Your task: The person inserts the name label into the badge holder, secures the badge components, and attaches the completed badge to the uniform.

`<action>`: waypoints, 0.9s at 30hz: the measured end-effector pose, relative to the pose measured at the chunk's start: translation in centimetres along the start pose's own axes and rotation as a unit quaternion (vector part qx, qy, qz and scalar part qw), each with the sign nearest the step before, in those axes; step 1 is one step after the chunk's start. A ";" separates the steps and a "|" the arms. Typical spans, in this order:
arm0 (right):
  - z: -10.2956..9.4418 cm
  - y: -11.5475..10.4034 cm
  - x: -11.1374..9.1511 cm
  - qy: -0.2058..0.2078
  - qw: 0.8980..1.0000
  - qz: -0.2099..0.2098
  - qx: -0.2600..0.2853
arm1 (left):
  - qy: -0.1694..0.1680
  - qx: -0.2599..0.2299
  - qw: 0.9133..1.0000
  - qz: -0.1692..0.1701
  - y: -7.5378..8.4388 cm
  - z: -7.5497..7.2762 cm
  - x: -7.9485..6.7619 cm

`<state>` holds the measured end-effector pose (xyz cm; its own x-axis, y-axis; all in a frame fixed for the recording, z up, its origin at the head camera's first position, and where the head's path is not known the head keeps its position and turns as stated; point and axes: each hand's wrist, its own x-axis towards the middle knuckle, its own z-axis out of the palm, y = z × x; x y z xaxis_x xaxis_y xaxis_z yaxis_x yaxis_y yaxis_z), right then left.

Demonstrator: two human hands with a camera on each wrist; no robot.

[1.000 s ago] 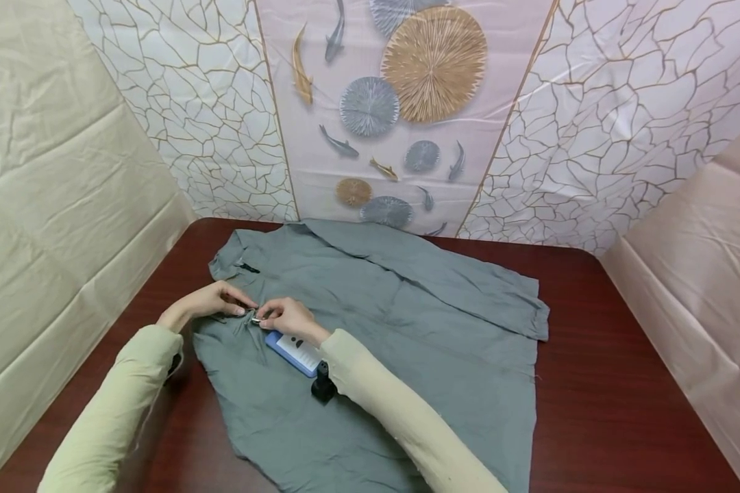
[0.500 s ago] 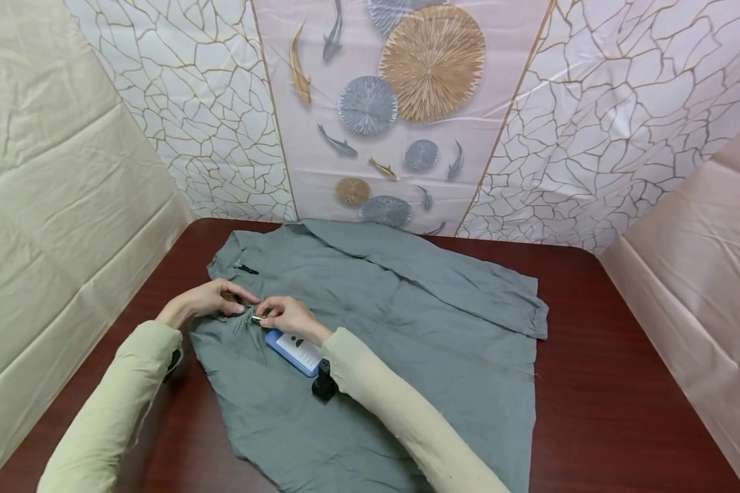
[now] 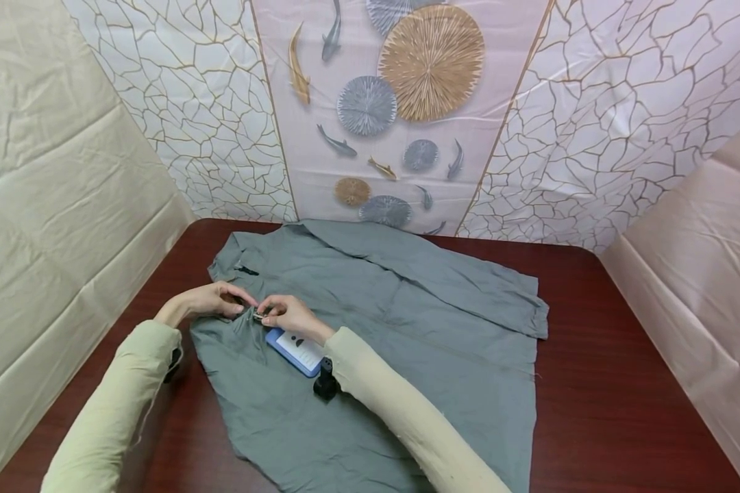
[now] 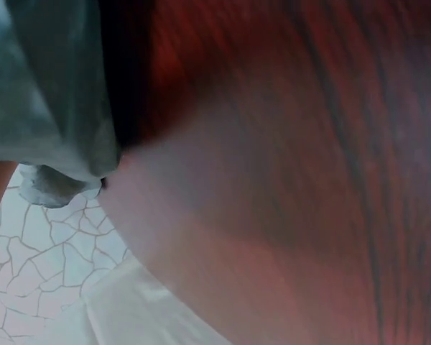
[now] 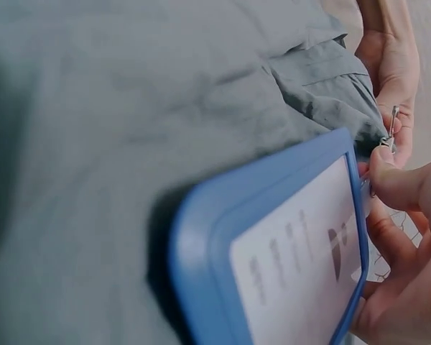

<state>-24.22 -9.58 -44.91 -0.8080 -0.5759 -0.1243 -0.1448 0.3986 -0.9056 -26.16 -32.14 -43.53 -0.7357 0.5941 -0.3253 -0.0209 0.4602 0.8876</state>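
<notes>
A grey-green long-sleeved garment [image 3: 407, 322] lies spread over the table. My left hand [image 3: 212, 299] pinches a gathered fold of its cloth near the left edge. Right beside it, my right hand [image 3: 291, 318] pinches the small metal clip [image 5: 394, 128] of a name badge between thumb and fingers. The clip is at the gathered fold; whether it grips the cloth cannot be told. The blue-framed badge [image 3: 296, 352] with a white card hangs below the right hand, over the garment. In the left wrist view some cloth [image 4: 43, 93] shows, while the left hand's fingertips are out of sight.
The dark red-brown table [image 3: 617, 383] borders the garment on both sides. A patterned backdrop [image 3: 370, 123] stands behind it, with beige cloth panels [image 3: 55, 226] at the sides. A black strip [image 3: 247, 270] shows near the garment's collar end.
Both hands stay at the same fold with only slight finger movements. The metal clip shifts a little at the right fingertips. Garment and badge keep nearly the same place.
</notes>
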 end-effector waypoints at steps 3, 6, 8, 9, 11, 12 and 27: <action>0.0 0.0 0.0 0.001 1.000 -0.005 0.002 | 0.000 0.003 1.000 -0.001 0.1 0.2 0.1; 0.0 0.1 0.0 0.011 1.000 -0.002 -0.003 | 0.006 0.012 1.000 -0.004 0.2 0.3 0.3; 0.0 0.1 0.0 0.019 1.000 -0.001 -0.009 | 0.011 0.023 1.000 -0.001 0.3 0.4 0.4; 0.0 0.2 0.0 0.023 1.000 -0.002 -0.010 | 0.014 0.030 0.999 0.001 0.3 0.5 0.5; 0.0 0.2 0.0 0.029 0.999 -0.004 -0.017 | 0.020 0.046 0.999 0.004 0.3 0.6 0.5; 0.0 0.1 0.0 0.030 0.999 -0.005 -0.020 | 0.022 0.055 0.998 0.006 0.3 0.6 0.5; 0.4 0.4 -0.3 0.080 0.993 -0.013 -0.082 | 0.068 0.084 0.994 0.034 0.2 1.4 0.8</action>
<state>-23.86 -9.53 -45.40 -0.8809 -0.4726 -0.0240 -0.2477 0.5037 -0.8276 -25.81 -30.62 -44.11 -0.8165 0.5383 -0.2086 0.1370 0.5317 0.8358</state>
